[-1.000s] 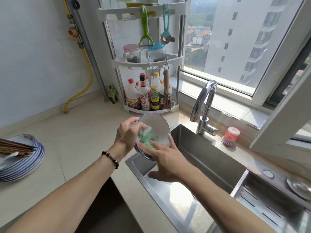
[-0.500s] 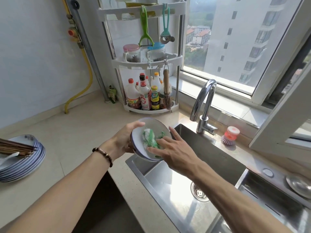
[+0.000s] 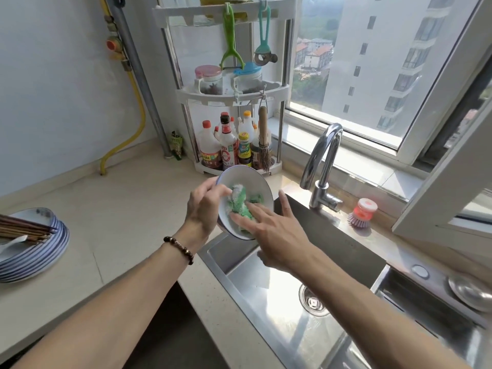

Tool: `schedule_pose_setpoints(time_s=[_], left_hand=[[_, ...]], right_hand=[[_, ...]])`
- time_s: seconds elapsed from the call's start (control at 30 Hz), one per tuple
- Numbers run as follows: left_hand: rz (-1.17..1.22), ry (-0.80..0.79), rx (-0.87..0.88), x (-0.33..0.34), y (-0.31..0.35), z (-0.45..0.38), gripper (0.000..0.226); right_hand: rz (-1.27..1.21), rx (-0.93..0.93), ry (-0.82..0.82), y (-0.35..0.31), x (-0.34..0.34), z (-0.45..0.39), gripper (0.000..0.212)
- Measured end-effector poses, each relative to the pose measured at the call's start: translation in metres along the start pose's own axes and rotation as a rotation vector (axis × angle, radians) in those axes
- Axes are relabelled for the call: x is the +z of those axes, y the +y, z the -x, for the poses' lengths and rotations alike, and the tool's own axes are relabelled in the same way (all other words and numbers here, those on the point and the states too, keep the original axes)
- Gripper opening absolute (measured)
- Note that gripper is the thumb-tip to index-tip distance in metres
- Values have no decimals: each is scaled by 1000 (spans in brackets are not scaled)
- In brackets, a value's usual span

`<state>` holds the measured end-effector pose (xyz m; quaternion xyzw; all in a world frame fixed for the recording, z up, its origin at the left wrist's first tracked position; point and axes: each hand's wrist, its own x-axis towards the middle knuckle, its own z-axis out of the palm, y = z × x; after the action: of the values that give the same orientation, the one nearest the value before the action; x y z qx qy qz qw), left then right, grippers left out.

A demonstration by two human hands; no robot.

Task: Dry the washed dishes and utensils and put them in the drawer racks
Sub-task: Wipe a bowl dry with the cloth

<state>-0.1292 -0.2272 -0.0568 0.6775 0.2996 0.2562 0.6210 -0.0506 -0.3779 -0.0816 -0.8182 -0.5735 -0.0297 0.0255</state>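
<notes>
A: Setting first. Steel sink (image 3: pixel 292 310) on the right, pale counter (image 3: pixel 119 217) on the left. Where is the bowl?

B: The bowl (image 3: pixel 255 182) hangs in the air over the sink's near-left corner, in front of the corner rack (image 3: pixel 234 94). It is tilted, its open face turned toward the person and to the right; its rim is round, so there is no long axis to speak of, only that facing.

A: Grip?

B: The left hand (image 3: pixel 203 206) holds the left rim, thumb curled over the edge, fingers behind. The right hand (image 3: pixel 277 230) lies flat, fingers straight and spread, pressing a green cloth (image 3: pixel 241 202) into the hollow.

A: Relation that matters?

B: The cloth sits between the right fingertips and the bowl's inner wall; the bowl lies just ahead-left of that hand. Left hand is the carrier, so I judge it the nearer for setting down.

A: Remaining work?

B: A plate stack (image 3: pixel 34 259) with chopsticks (image 3: pixel 24 229) and a spoon (image 3: pixel 12 242) waits at the far left. No drawer racks are in view.
</notes>
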Motion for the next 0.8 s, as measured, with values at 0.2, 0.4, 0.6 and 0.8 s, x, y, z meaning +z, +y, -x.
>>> schedule_pose_setpoints(time_s=[0.2,0.4,0.6,0.8], left_hand=[[-55,9,60,0,-1,0,24],[-141,-72,44,-5,-2,-2,41],[-168,-9,94,-3,-1,1,37],[-168,-287,-215,-14,20,1,29]], right_hand=[[-691,43,35,-46,0,4,97],[-191,94,28,-27,16,6,102],[-864,90,79,-48,8,9,85],[-9,-62,356,3,41,12,58]])
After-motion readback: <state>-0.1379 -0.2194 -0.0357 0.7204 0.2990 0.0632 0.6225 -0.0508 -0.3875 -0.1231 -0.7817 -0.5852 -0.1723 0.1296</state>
